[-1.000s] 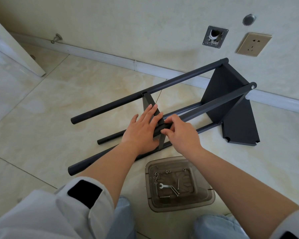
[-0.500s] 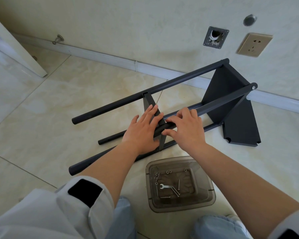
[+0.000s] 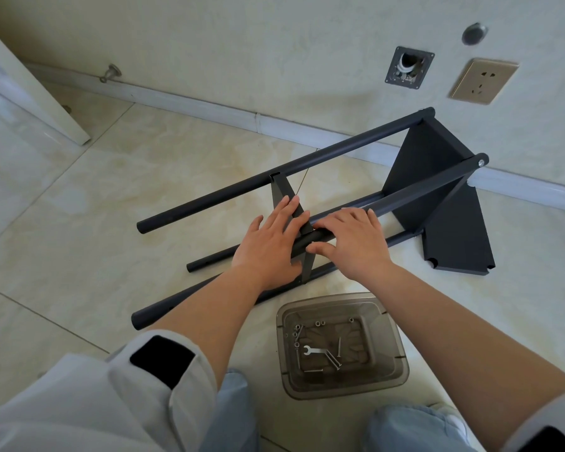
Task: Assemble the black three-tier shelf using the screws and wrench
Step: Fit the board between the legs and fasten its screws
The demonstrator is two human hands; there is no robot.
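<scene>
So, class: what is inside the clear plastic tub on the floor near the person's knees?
Inside the tub lie a small silver wrench, several long screws and a few loose nuts. Nothing covers them, though the tinted walls blur anything lying at the edges.

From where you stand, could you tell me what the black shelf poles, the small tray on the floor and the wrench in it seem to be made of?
Black round shelf poles: probably painted metal, matte with a faint sheen. Translucent smoky rectangular tray: likely plastic, the floor shows through its walls. Small silver open-ended wrench: bare metal, bright and reflective.
</scene>
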